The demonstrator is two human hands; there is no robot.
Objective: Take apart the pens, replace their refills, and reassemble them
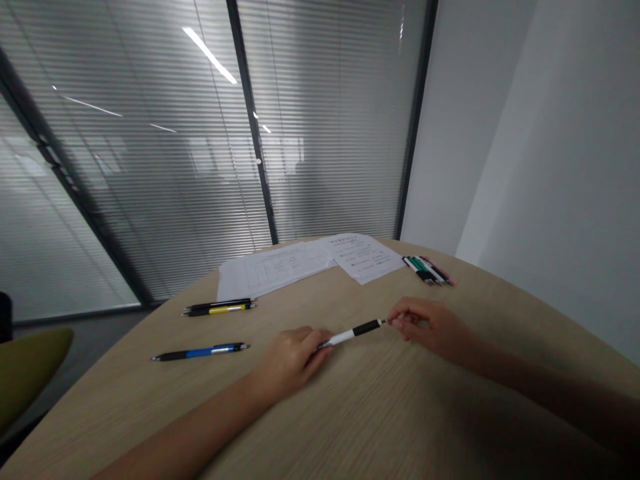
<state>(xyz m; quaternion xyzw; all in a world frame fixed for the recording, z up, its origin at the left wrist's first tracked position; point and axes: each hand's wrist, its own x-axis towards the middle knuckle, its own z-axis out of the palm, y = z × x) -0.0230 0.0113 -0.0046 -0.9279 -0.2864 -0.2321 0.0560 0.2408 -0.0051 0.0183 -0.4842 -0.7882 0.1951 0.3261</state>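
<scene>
White pen point(347, 335), one — in the pinch of left hand point(293, 358) and right hand point(429, 325) — three pens point(220, 310) leftward

Our two bare arms reach in from opposite sides. Our left forearm point(210, 427) slants up from the lower left, and our left grip point(290, 360) lies with its back turned upward, fingers pointing right and drawn closed, thumb on the near side. Our right forearm point(525, 383), shadowed toward the elbow, enters from the right edge; our right grip point(425, 327) points left, fingers curled, fingertips gathered in a pinch. The two face each other, near but apart.
</scene>
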